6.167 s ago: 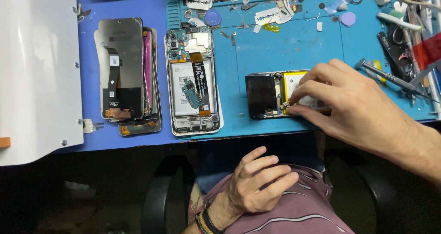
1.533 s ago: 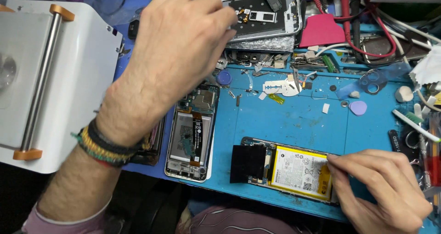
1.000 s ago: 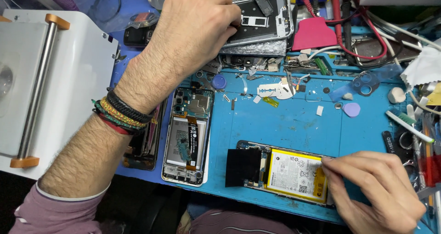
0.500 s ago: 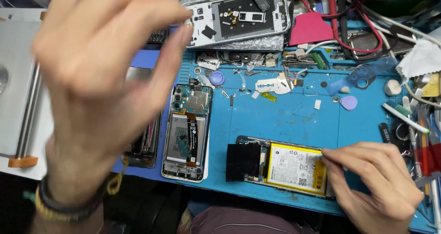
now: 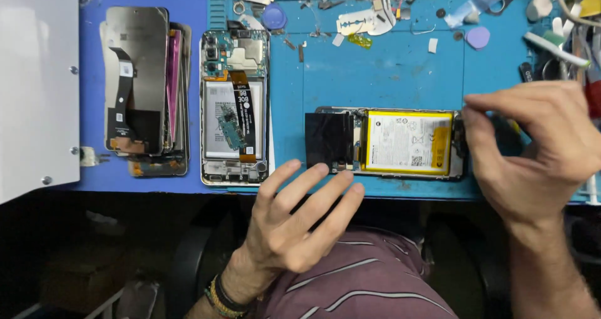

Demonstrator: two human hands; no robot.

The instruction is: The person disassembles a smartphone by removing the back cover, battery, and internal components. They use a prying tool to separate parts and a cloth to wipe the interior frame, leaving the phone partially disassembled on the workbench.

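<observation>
Fingers on my right hand (image 5: 532, 150) are pinching at the right end of the opened phone (image 5: 388, 144); whether they're gripping anything, I can't tell. Left hand (image 5: 300, 219) is hovering open, empty, just below the phone's black patch. Phone is lying on the blue mat (image 5: 388, 75), back off, yellow battery (image 5: 408, 142) still seated. Judging it as mid-teardown. Second open phone (image 5: 235, 106) is sitting to the left.

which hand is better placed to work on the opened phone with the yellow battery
Right. The right hand is pinched at that phone's right end, apparently touching it. The left hand is open, fingertips just below the phone's left end, holding nothing.
</observation>
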